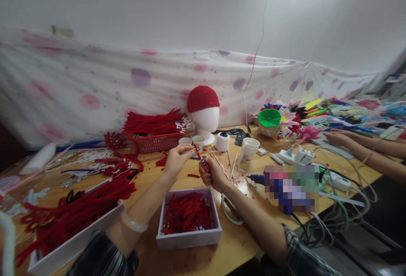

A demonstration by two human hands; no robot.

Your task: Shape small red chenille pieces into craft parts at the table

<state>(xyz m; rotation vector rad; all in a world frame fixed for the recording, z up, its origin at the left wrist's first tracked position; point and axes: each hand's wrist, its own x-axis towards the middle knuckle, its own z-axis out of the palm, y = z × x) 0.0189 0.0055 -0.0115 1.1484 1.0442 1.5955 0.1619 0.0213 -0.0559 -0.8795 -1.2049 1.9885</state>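
Observation:
Pinched in the fingertips of my left hand (178,160) is a short piece of red pipe cleaner (199,155). My right hand (214,174) is closed in a fist just to its right, around a small shiny object (204,164) mostly hidden by the fingers; its kind I cannot make out. Both hands are raised over the table, almost meeting. Below them stands a white box (190,240) filled with short red fuzzy pieces (187,213). One loose red piece (193,176) lies on the wood behind the box.
Long red pipe cleaners (91,208) fill a tray at left. Behind are a red basket (155,142), a white foam head (206,121) with a red cap and a white cup (250,148). A blue glue gun (256,178), cords and a power strip (296,156) lie right, near another person's hands (338,137).

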